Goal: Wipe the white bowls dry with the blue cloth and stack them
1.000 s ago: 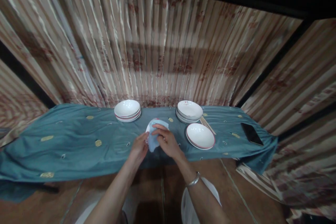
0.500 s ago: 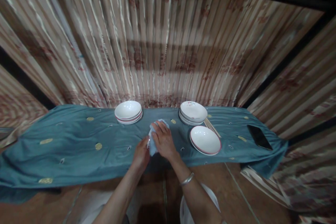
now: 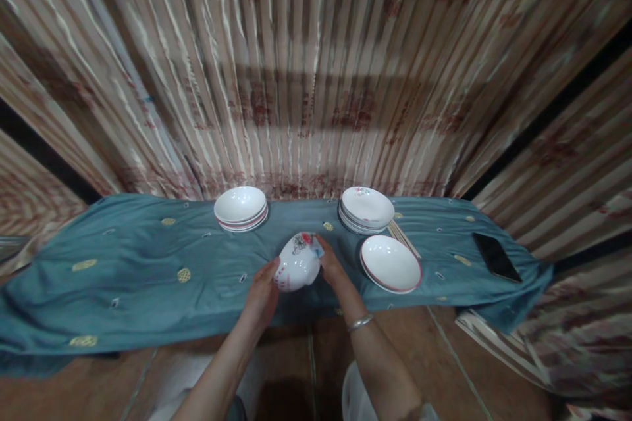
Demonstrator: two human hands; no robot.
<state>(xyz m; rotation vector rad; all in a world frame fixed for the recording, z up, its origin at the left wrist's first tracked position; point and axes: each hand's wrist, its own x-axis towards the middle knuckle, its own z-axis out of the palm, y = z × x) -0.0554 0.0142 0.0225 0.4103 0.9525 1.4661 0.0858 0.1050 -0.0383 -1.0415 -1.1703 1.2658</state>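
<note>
A white bowl (image 3: 297,266) with a red and black flower print is held tilted above the near middle of the table, its printed outside showing. My left hand (image 3: 264,286) is closed on the bowl's left edge. On the opposite edge, my right hand (image 3: 330,260) grips a light blue cloth (image 3: 317,249) against the bowl; most of the cloth is hidden. Right of my hands, white bowls with red rims (image 3: 391,264) sit nested. Farther back stand a stack of floral white dishes (image 3: 367,207) and, to the left, a stack of white bowls (image 3: 240,206).
A teal patterned cloth (image 3: 143,276) covers the long narrow table. Wooden chopsticks (image 3: 405,239) lie beside the right stack, and a black phone (image 3: 496,256) lies near the right end. A pleated curtain (image 3: 296,79) hangs behind the table.
The bowl has turned so that its flowered outside shows. My right hand has moved from on top of the cloth to the bowl's right edge, and less of the cloth shows.
</note>
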